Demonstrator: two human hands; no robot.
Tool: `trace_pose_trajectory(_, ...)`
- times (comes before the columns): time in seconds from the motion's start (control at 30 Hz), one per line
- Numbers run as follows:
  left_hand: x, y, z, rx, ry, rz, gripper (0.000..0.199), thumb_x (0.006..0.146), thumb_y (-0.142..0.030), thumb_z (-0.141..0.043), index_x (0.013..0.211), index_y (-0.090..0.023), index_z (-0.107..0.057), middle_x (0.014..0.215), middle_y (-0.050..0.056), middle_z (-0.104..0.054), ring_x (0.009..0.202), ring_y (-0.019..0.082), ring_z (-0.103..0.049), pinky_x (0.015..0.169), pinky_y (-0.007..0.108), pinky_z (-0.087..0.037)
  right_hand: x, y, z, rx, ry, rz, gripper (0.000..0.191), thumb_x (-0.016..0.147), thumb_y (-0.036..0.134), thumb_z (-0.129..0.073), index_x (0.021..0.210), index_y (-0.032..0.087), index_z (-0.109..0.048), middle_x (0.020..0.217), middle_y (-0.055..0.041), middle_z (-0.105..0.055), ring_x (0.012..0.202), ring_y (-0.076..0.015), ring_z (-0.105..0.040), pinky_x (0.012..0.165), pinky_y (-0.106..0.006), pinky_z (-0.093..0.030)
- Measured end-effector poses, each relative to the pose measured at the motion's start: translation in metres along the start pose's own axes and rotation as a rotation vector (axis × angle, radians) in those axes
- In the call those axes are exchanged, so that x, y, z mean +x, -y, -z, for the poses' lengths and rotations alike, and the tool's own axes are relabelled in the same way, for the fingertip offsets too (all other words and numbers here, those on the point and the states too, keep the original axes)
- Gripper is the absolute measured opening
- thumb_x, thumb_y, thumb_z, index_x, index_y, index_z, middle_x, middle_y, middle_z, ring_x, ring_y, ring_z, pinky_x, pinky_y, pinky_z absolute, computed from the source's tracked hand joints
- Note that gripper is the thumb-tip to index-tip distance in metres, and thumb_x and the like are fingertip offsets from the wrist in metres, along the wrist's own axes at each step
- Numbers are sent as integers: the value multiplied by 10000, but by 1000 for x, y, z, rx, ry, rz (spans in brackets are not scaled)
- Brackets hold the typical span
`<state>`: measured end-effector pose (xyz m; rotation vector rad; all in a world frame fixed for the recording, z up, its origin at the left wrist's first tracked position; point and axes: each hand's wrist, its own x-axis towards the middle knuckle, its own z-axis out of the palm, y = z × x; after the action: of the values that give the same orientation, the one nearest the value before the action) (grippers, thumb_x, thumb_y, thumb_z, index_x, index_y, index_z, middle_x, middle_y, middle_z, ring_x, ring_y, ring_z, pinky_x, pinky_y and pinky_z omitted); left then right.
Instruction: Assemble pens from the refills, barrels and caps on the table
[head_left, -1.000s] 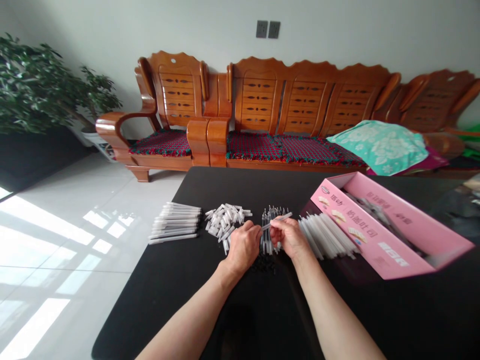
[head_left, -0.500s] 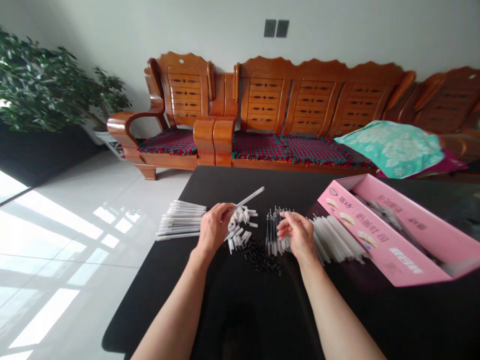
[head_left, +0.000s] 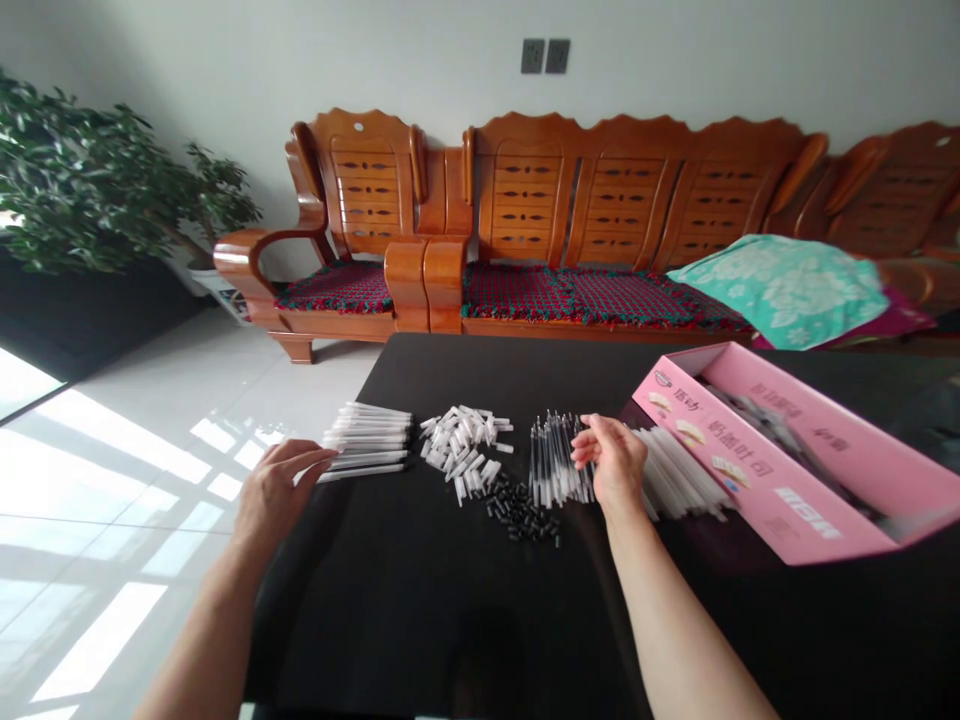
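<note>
My left hand [head_left: 281, 495] is at the left ends of a row of white pen barrels [head_left: 367, 428], its thumb and fingertips closed on the end of one barrel. My right hand [head_left: 619, 462] is loosely curled with its fingers apart, holding nothing visible, over the right edge of the dark-tipped refills [head_left: 551, 465]. Small white caps [head_left: 461, 440] lie heaped between the barrels and the refills. Below them is a scatter of small black plugs [head_left: 525, 515]. More translucent white tubes [head_left: 682, 475] lie partly behind my right hand.
An open pink box [head_left: 757, 460] stands on the right of the black table [head_left: 450, 610], with grey contents. Behind the table is a wooden bench [head_left: 525, 190] with a turquoise cushion [head_left: 795, 290]. A leafy plant [head_left: 97, 190] stands at the left.
My left hand has moved left from the white caps to the barrel row, taking the barrel it held. My right hand has shifted slightly right.
</note>
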<state>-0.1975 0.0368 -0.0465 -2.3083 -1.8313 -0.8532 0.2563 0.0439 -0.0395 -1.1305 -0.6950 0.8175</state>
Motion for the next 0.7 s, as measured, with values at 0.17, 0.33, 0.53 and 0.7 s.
trace_pose_trajectory(0.17, 4, 7, -8, 54, 43, 9, 384, 917, -472, -431, 958, -260, -748, 988, 65, -683, 937, 264, -615, 848, 390, -486, 9, -4, 9, -38, -65, 40, 323, 748, 429, -703, 850, 124, -664, 520, 3, -643, 343, -118, -550, 278, -183, -379)
trace_pose_trajectory(0.33, 2, 12, -10, 111, 53, 48, 374, 906, -453, -433, 1032, -257, -725, 1037, 75, -670, 976, 280, -602, 844, 402, -491, 15, -8, 18, -302, -103, 44, 284, 751, 410, -667, 864, 149, -660, 530, 14, -632, 354, -124, -537, 294, -193, -347)
trace_pose_trajectory(0.53, 11, -10, -3, 115, 9, 73, 365, 904, -426, -444, 1068, -246, -717, 1068, 78, -663, 1002, 281, -603, 843, 395, -491, 10, -6, 13, -985, 126, 181, 158, 739, 332, -646, 697, 185, -684, 648, -70, -716, 635, -219, -689, 568, -278, -476)
trace_pose_trajectory(0.7, 43, -77, -3, -133, -91, 143, 283, 871, -386, -536, 1018, -238, -728, 1006, 30, -680, 797, 184, -652, 783, 310, -507, 5, -2, 8, -1279, 28, 275, 188, 817, 309, -575, 832, 195, -724, 765, -97, -750, 748, -252, -702, 633, -301, -440)
